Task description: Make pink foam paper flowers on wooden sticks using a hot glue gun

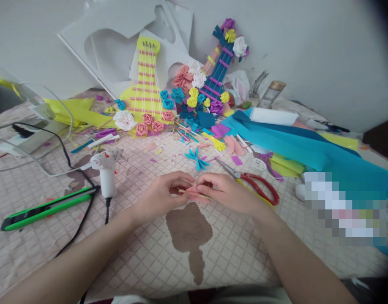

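Both hands meet at the middle of the table. My left hand [164, 192] pinches one side of a small folded piece of pink paper [193, 192], fingers bent around it. From the other side, the fingertips of my right hand [221, 188] press on the same paper. A thin wooden stick [184, 191] runs along the paper between the hands; its full length is partly hidden by fingers. Just beyond the hands lies a blue paper flower shape [197, 159]. Scissors with red handles [260, 185] rest beside my right wrist.
A white glue gun [107, 173] stands left of the hands, its cord trailing forward. A green utility knife [50, 207] lies farther left. Behind are a yellow paper guitar [146, 80], a blue one [217, 78] and paper scraps. Teal paper [285, 143] spreads at the right.
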A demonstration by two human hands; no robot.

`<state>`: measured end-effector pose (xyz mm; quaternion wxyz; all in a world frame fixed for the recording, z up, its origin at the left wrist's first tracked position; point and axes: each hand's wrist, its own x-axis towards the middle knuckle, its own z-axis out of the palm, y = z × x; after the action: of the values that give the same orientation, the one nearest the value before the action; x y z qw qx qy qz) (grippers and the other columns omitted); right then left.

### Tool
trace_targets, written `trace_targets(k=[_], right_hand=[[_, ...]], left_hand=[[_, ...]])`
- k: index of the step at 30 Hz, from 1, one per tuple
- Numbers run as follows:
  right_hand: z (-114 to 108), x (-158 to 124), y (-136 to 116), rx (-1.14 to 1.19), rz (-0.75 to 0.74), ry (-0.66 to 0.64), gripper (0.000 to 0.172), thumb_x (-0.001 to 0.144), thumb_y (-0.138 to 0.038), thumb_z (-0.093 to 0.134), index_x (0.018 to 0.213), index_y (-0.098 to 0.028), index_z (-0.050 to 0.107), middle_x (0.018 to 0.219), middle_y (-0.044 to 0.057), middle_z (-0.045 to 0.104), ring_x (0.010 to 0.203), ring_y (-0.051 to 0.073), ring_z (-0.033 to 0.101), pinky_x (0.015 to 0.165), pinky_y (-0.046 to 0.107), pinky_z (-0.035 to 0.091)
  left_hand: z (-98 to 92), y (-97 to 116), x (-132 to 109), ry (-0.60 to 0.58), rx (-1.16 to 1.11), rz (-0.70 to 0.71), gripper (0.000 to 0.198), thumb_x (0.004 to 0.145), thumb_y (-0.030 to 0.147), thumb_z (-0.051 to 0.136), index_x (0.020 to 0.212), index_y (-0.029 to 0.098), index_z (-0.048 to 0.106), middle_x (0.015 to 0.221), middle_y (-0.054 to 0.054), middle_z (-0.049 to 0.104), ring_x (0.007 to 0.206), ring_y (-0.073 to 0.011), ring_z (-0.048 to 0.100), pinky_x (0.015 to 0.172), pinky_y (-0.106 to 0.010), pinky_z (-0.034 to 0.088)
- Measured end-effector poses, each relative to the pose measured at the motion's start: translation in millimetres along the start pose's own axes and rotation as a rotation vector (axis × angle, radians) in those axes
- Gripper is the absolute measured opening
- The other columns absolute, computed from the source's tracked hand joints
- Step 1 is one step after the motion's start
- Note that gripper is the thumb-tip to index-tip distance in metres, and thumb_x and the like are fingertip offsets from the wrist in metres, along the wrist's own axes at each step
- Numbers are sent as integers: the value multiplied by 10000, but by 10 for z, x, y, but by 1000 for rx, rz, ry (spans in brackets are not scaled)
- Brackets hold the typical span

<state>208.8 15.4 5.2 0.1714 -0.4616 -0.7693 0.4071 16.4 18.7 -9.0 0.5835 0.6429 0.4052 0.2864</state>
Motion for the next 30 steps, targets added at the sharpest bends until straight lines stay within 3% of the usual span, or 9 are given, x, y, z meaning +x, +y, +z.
trace_targets(k=[7,12,18,24,27,30], right_hand=[[9,2,-45,-76,-15,14,171,871,-223,446,796,-180,595,780,-10,622,734,110,551,635,236,383],[7,1,-43,-13,-3,37,194,843,-357,517,838,-187,609,786,-3,628,713,117,557,629,237,404],[61,28,4,54,11,51,236,844,-377,519,742,-183,606,696,-14,606,653,103,523,603,228,393],[117,59,75,85,70,50,242,842,-369,506,736,-176,607,667,-7,599,596,102,507,552,232,382],[115,64,63,83,46,121,217,849,-363,498,806,-180,605,734,6,624,619,109,534,570,241,403],[86,47,6,63,-3,273,157,837,-327,528,860,-185,591,779,11,629,647,114,547,597,246,426]], left_hand=[[-19,-9,4,-60,-18,-1,237,683,88,552,912,138,592,812,-32,680,754,-139,643,636,-228,483],[-1,7,7,-46,-55,-22,191,708,151,590,896,128,578,811,-48,673,748,-142,637,616,-225,465],[7,-15,-8,-30,-82,-73,369,682,138,601,1027,167,474,749,-22,688,597,-104,592,524,-197,406],[8,-45,-3,-47,-151,-89,378,672,130,612,1017,172,463,701,2,677,561,-89,575,513,-186,389],[1,-55,13,-35,-181,-74,363,664,129,610,993,173,463,721,-6,683,589,-104,604,520,-191,395],[-14,-65,26,21,-136,-57,330,675,135,609,972,175,471,759,-25,696,620,-120,631,510,-191,388]])
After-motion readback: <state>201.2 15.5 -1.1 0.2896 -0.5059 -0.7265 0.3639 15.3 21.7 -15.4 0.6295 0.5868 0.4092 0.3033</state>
